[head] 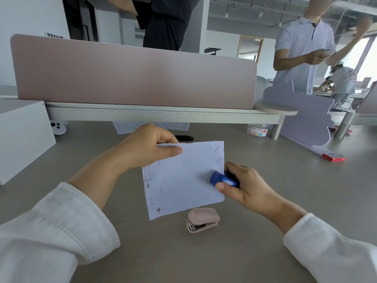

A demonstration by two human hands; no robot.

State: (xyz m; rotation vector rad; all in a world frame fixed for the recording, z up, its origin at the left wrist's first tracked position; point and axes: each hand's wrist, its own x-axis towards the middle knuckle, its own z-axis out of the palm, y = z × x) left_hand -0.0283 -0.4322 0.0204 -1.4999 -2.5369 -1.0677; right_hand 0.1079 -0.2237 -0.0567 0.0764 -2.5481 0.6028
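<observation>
Staples run in thin metal dashes along three edges of a white paper sheet (183, 176), which is roughly square, slightly crumpled at its corners and torn rough along the top. The left hand (146, 148) pinches its upper left corner, thumb flat on the face and fingers (163, 137) curled behind, holding it up over the grey matte table (265, 231). At the sheet's right edge the right hand (244, 186) grips a small blue tool (221, 179) of glossy plastic (rounded much like the stapler below it), fingers wrapped tight round its body and its blunt nose lying on the paper. Both wrists emerge from soft white woven sleeves.

Just below the sheet's bottom edge a pink stapler (203, 220) lies on the table, stubby and smooth, with its metal mouth facing left. Farther back sit a black pen (184, 137), printed sheets (130, 126) and a clear round tub (257, 129) under a pale shelf. A dusty pink divider (132, 74) with rounded corners stands above it. A white box (22, 135) sits at left and a flat red box (334, 156) at right.
</observation>
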